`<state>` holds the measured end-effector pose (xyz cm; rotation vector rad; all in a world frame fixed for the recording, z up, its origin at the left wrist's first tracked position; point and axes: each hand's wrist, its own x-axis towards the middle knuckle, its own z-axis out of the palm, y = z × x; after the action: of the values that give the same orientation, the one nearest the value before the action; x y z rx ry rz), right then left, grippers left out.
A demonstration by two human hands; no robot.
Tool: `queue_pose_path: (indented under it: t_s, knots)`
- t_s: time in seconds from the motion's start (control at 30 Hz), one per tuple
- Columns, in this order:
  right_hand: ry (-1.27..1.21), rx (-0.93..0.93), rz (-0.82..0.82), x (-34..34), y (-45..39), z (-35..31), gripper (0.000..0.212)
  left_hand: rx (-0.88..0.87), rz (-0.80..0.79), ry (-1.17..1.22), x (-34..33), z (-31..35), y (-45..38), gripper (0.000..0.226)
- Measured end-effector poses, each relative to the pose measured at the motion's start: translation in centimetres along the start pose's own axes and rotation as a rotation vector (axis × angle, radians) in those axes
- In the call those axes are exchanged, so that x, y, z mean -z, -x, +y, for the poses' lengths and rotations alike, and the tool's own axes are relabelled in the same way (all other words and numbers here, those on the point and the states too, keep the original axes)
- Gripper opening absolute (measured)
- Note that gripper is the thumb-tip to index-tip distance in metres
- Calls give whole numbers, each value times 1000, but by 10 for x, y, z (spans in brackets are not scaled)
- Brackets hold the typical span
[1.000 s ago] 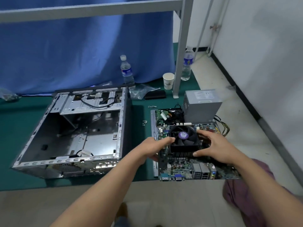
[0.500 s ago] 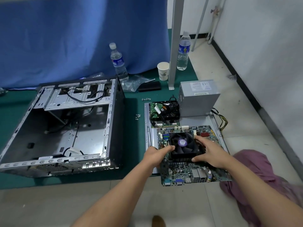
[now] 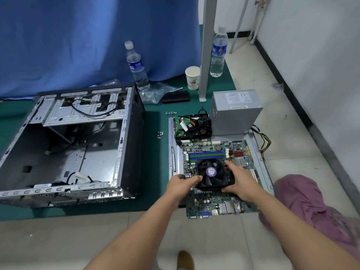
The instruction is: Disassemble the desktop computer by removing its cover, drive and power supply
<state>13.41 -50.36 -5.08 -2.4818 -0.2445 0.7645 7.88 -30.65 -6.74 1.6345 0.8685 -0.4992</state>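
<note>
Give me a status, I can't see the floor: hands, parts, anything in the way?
Left hand and right hand grip the cooler fan on the motherboard. Power supply and drive out of the case. Nothing blocking.

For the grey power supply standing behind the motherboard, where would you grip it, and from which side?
Grip the power supply by its two bare upright side walls, coming from above. It stands as a plain box with its labelled top clear; the drive crowds its left base and its cables trail out on the right.
</note>
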Motion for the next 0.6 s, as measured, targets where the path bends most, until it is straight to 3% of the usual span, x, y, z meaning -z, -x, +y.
queue_pose_path:
  t_s: [0.43,0.6]
  knots:
    - [-42,-28,-44,0,-4,0,104,-11,-22,100,2,-2,0,92]
    - [41,-36,-78,-2,-6,-1,102,-49,-32,-26,3,3,4,89]
